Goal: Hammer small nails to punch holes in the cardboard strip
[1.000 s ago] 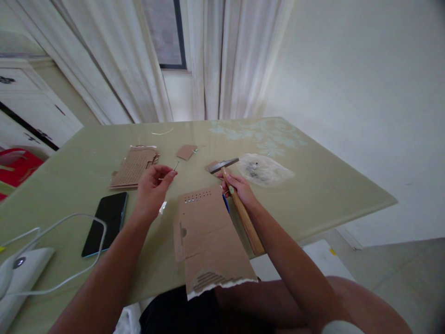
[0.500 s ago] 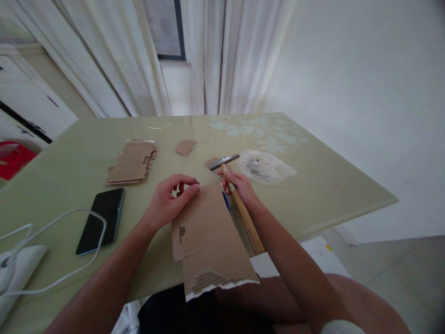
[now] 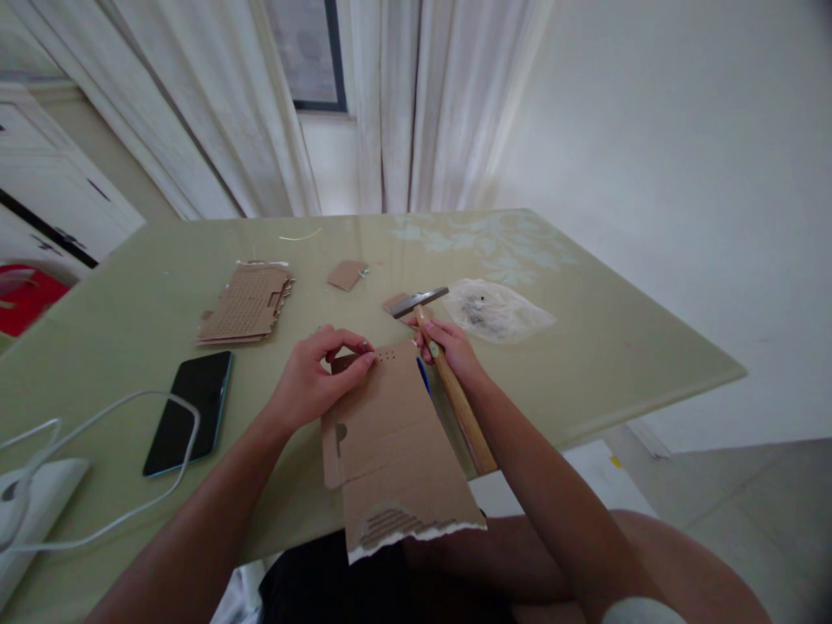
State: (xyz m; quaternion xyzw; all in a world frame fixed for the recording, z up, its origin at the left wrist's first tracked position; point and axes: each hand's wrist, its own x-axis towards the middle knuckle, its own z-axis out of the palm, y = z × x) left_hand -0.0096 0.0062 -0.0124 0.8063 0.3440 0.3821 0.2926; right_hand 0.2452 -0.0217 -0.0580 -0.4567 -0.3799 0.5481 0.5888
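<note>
A torn piece of brown cardboard [image 3: 403,442] lies at the near table edge, its ragged end jutting over my lap. Rows of small holes run along its far end. There my left hand [image 3: 321,373] is closed in a pinch on a small nail [image 3: 367,347], mostly hidden by thumb and forefinger. My right hand [image 3: 448,351] grips a hammer [image 3: 458,407] by its wooden handle, just below the metal head. The head rests over or just above a small cardboard piece [image 3: 395,302], beside a clear plastic bag [image 3: 500,310] with small dark items in it.
A stack of perforated cardboard [image 3: 243,303] lies at the left, with a black phone [image 3: 188,414] nearer me. A white cable [image 3: 130,399] loops over the phone from a white power strip [image 3: 45,503]. Farther back is a cardboard square [image 3: 347,275] with small metal bits.
My left fingers have shifted slightly to the right along the row of holes and lowered toward the cardboard. The right hand and hammer stay almost where they were.
</note>
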